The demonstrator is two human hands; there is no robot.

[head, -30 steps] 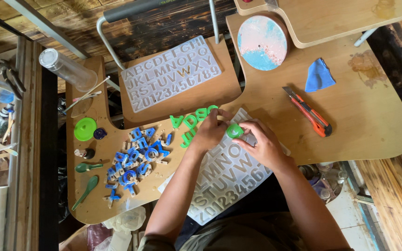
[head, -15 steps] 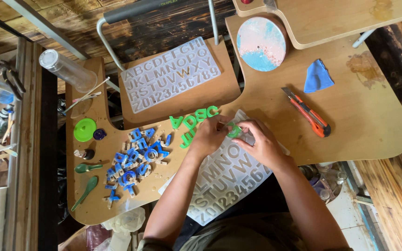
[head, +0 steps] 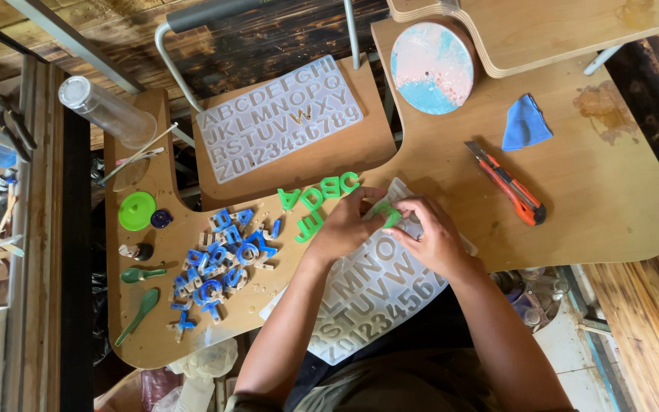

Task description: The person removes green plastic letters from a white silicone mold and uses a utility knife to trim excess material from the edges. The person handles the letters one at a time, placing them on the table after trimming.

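Two letter moulds (head: pixel 280 118) (head: pixel 368 294); one knife (head: pixel 506 183); one blue cloth (head: pixel 526 122); one round disc (head: pixel 432 67); two green spoons (head: pixel 143 273) (head: pixel 139 314); one green lid (head: pixel 137 210).

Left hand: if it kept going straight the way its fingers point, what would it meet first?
The left hand points toward the right hand; it would probably first meet the green letter pinched between both hands' fingers.

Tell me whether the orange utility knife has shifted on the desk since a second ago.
No. The orange utility knife lies just below the blue cloth, same as before; only the camera view drifted slightly.
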